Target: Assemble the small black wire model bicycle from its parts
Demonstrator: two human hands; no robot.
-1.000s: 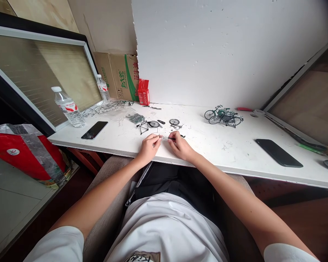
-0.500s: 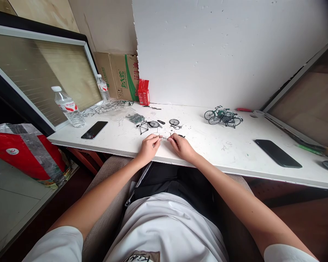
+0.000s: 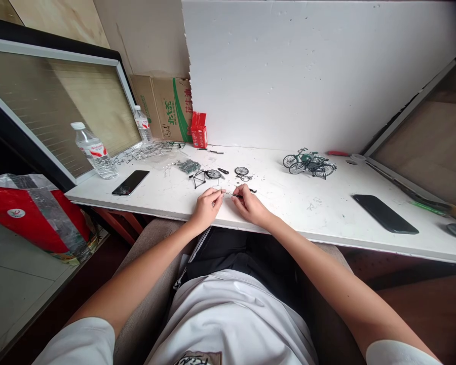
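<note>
The left hand (image 3: 207, 203) and the right hand (image 3: 249, 203) meet at the near edge of the white worktop (image 3: 289, 203), fingertips pinched together on a thin dark rod-like part (image 3: 233, 194) that bridges the gap between them. Both hands are closed narrowly around its ends; what exactly each fingertip grips is too small to tell. The part looks light, stiff and slender, likely easy to bend or snap and easy to drop, so a fingertip pinch close to the ends, with the wrists resting on the worktop, seems the sound hold.

Just beyond the hands lie a black triangular model frame (image 3: 199, 178) with a small wheel (image 3: 214, 174) beside it, and a second loose wheel (image 3: 242, 171) a little to the right. Farther left are a black phone (image 3: 130, 182), a water bottle (image 3: 94, 150) and a tangle of wire sprues (image 3: 152, 149). At the far edge stand a red carton (image 3: 199, 131) and a cardboard box (image 3: 167, 107). To the right sit finished green model bicycles (image 3: 309, 163), and near the right end another dark phone (image 3: 385, 214).
</note>
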